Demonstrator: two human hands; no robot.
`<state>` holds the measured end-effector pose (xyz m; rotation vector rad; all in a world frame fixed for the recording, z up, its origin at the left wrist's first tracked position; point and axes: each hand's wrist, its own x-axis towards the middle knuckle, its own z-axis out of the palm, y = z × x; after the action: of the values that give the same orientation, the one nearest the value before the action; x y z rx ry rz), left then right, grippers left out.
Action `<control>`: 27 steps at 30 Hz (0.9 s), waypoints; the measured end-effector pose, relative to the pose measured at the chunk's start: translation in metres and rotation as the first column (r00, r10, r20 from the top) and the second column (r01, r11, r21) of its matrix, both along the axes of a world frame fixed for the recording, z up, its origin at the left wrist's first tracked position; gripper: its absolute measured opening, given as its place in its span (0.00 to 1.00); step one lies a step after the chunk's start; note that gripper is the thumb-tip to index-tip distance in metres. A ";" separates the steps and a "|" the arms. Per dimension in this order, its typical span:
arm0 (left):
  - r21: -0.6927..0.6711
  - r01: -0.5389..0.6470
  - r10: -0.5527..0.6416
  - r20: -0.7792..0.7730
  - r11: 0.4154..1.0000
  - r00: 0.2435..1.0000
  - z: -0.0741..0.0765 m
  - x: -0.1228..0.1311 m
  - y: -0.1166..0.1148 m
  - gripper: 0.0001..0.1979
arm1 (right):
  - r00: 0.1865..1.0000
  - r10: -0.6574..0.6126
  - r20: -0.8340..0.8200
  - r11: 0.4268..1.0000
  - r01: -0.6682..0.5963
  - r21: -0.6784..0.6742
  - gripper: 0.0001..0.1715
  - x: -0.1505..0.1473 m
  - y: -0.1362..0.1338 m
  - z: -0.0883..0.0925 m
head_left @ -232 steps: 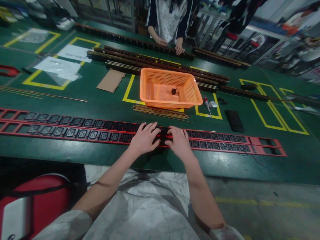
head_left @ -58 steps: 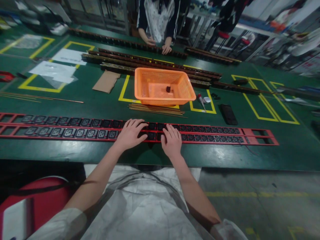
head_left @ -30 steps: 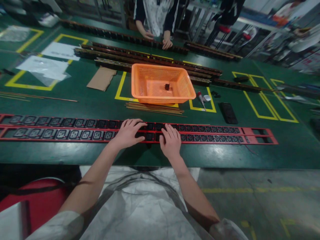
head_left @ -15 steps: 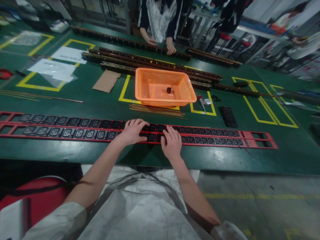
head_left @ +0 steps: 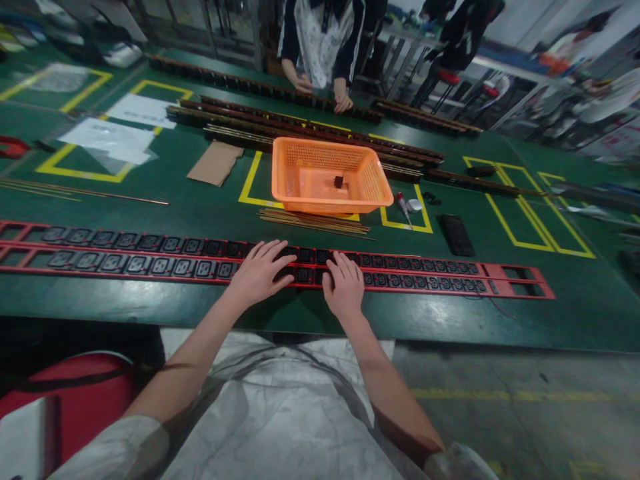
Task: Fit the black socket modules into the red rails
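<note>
Two long red strips [head_left: 543, 274] lie side by side across the green table, filled with rows of black sockets [head_left: 160, 267]. My left hand [head_left: 260, 272] rests over the middle of both strips, palm down with fingers spread. To its right, my right hand [head_left: 344, 283] lies on the strips, fingers slightly bent and thumb apart. Neither hand grips anything. A few sockets show in the gap between them, and those under the palms are hidden.
Beyond the strips stands an orange basket [head_left: 333, 198] holding a small black part [head_left: 339, 181]. Thin rods [head_left: 315, 223] lie before it. A screwdriver [head_left: 404, 205], a black object [head_left: 457, 235] and cardboard [head_left: 215, 163] are nearby. Across the table, a person's hands [head_left: 343, 98] touch dark strips.
My left hand has shifted slightly left and toward me, its fingers flatter and more spread. My right hand stays in nearly the same place.
</note>
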<state>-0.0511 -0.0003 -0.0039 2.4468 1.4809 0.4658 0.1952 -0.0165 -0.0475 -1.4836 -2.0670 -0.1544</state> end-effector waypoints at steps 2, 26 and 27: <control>0.000 0.003 -0.003 -0.005 1.000 1.000 0.001 0.000 0.001 0.21 | 1.000 0.002 0.000 1.000 -0.002 0.014 0.18 0.000 0.000 0.001; -0.018 0.085 -0.087 -0.103 0.996 0.991 0.000 -0.012 0.003 0.25 | 1.000 -0.002 0.017 0.999 0.001 0.048 0.17 -0.001 0.000 0.002; -0.025 0.095 -0.098 -0.111 0.995 0.989 0.001 -0.016 0.003 0.25 | 1.000 -0.001 0.013 0.999 0.001 0.047 0.17 -0.001 0.000 0.002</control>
<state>-0.0669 0.0025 -0.0033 2.5536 1.3931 0.2976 0.1943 -0.0169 -0.0457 -1.4595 -2.0592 -0.2119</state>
